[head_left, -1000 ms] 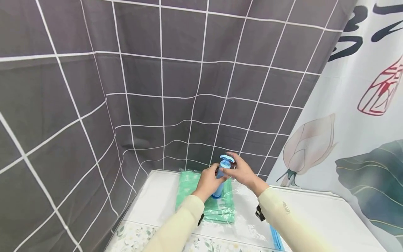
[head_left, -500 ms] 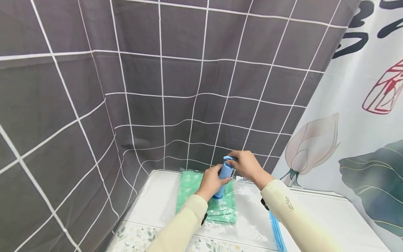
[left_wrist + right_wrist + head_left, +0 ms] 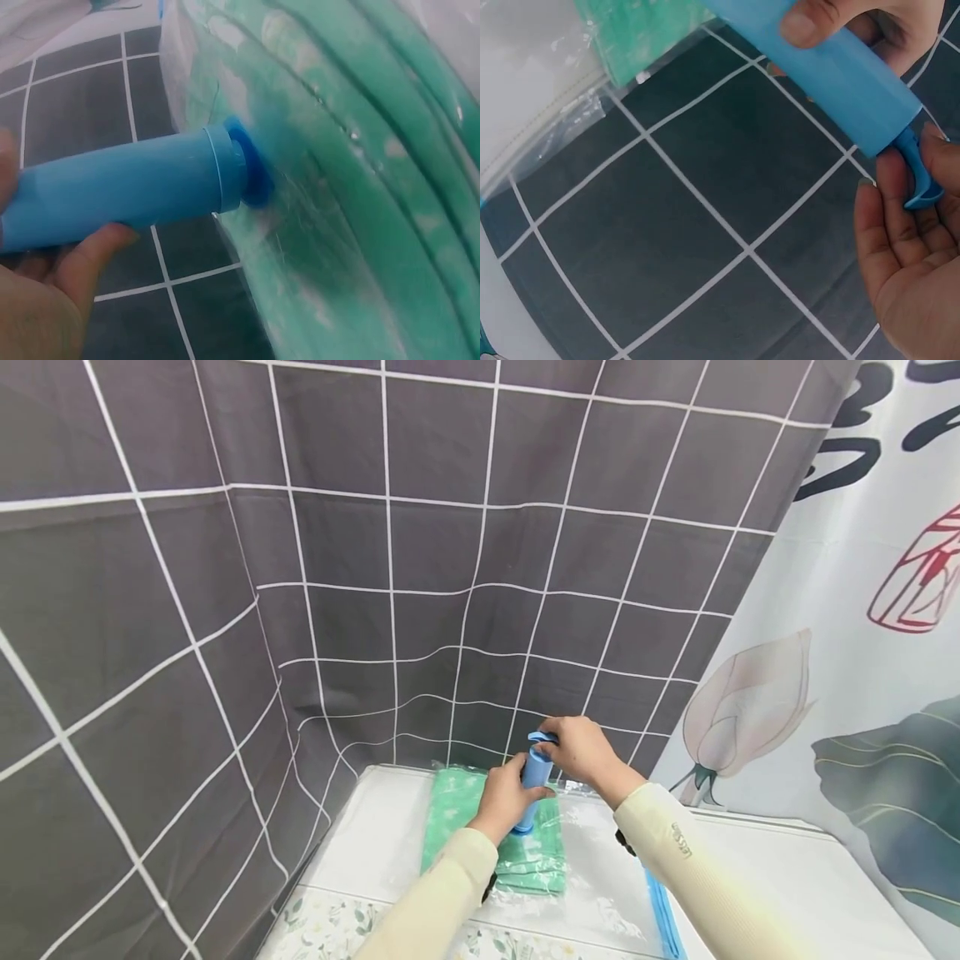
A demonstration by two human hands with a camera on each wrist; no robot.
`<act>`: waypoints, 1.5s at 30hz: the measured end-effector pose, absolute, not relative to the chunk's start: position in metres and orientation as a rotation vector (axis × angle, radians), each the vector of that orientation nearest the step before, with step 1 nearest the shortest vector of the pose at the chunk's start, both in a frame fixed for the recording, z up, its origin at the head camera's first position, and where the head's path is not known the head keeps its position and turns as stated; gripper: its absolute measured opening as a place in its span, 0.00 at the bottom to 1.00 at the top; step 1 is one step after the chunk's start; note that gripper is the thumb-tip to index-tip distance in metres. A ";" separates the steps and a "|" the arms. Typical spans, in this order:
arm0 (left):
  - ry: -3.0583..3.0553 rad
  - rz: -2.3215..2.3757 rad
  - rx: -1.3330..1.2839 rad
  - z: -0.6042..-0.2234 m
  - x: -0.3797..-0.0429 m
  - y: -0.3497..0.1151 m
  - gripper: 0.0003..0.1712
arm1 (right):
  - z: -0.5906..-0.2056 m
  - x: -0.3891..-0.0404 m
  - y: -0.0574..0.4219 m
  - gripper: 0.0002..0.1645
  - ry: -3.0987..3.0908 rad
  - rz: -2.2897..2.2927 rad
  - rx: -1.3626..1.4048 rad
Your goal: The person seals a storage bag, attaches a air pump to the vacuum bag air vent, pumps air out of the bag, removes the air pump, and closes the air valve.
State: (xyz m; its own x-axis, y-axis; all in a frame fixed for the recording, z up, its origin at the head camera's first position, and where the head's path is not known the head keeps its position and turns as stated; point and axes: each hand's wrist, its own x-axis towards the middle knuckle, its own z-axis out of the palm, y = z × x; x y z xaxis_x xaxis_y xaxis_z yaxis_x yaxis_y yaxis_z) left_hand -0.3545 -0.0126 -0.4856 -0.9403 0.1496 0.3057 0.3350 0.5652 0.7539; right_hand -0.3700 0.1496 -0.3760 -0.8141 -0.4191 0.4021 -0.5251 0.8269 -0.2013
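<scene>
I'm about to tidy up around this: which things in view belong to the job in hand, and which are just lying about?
Part of the job:
blue cylinder, gripped by the left hand
blue handle, held by the right hand
bagged green bundle, against the cylinder's base

Apparently unused:
blue strip, partly hidden
grey gridded sheet, backdrop

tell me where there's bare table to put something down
Free: the white tabletop left of the green package, up to the gridded curtain, and the stretch right of the right sleeve. Crowded: the package, with the blue cylinder, left hand and right hand there.
</scene>
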 end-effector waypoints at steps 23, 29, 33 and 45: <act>-2.608 -1.320 -0.394 -0.488 -0.355 -0.004 0.32 | -0.343 -0.360 0.152 0.11 -2.647 0.577 0.600; -2.596 -1.369 -0.360 -0.488 -0.354 -0.006 0.33 | -0.299 -0.362 0.150 0.13 -2.610 0.565 0.546; -2.594 -1.378 -0.360 -0.488 -0.352 -0.008 0.32 | -0.286 -0.363 0.148 0.15 -2.576 0.587 0.529; -2.599 -1.319 -0.396 -0.485 -0.356 -0.012 0.32 | -0.367 -0.364 0.139 0.11 -2.662 0.629 0.532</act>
